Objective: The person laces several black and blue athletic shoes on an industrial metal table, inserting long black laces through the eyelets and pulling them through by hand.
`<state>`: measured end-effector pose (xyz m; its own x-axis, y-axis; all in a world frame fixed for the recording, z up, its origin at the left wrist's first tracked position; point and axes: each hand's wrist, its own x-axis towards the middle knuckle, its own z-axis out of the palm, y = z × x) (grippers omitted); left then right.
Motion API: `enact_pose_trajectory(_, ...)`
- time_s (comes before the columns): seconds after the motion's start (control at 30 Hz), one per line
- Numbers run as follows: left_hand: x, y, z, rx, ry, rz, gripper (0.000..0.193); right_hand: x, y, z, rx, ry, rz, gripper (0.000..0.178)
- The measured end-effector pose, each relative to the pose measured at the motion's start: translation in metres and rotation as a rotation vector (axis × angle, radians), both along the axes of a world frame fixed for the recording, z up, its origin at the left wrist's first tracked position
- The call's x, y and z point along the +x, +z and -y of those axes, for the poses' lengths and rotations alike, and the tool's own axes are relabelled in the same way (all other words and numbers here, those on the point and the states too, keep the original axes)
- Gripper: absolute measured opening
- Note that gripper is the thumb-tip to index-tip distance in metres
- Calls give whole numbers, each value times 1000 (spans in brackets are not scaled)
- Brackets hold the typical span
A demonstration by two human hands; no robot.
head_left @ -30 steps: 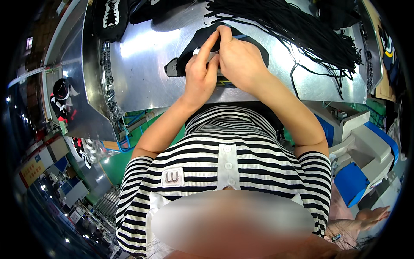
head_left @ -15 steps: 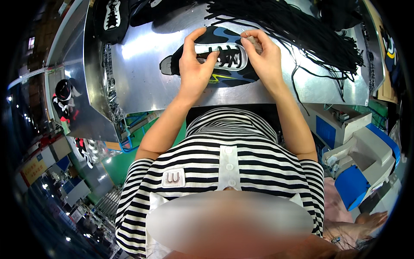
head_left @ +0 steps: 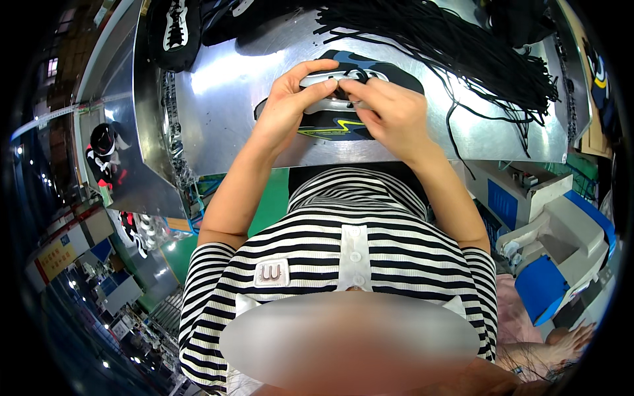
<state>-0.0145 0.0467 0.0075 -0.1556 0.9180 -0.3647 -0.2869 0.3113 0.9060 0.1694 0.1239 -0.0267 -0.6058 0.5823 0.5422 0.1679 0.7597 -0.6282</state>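
A black, grey and blue shoe upper (head_left: 340, 124) with a yellow zigzag mark lies crosswise on the metal table in front of me. Black lacing runs through its pale eyelet strip. My left hand (head_left: 294, 99) grips the upper at the left part of the lacing, thumb and forefinger curled over it. Close beside those fingertips, my right hand (head_left: 396, 117) is closed, its thumb and forefinger pinching the black shoelace (head_left: 358, 74) over the eyelets. The fingers hide part of the lacing and the exact pinch point.
A large bundle of black laces (head_left: 449, 49) spreads over the far right of the metal table (head_left: 221, 125), some strands trailing toward its front edge. Another dark shoe upper (head_left: 174, 33) lies at the far left. A grey and blue machine (head_left: 548, 244) stands to the right.
Both hands have come together over the lacing; the right hand has moved left and closed on the shoelace. The upper has shifted slightly right and tilted, showing more of its near side.
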Motion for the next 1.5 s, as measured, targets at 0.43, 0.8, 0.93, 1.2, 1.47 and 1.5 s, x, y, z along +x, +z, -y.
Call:
enact_pose_trajectory(0.43, 5, -9, -9, 3, 132, -217, 37, 0, 11, 27, -28, 221, -259, 28)
enact_pose_trajectory(0.8, -1, 12, -2, 19, -203, -614, 53, 21, -4, 34, -857, 84, -162, 20)
enact_pose_trajectory(0.93, 6, 17, 28, 180, -262, -947, 57, 34, -7, 25, -1089, -111, 26, 18)
enact_pose_trajectory(1.2, 4, -6, 25, 349, -156, -1081, 25, -6, -25, 24, -900, -118, -51, 17)
enact_pose_trajectory(1.47, 6, 5, 19, 263, -213, -976, 28, -22, -4, 12, -1410, -36, -497, 15)
enact_pose_trajectory(1.5, 6, 2, 20, 286, -201, -997, 29, -25, -1, 16, -1364, -63, -490, 13)
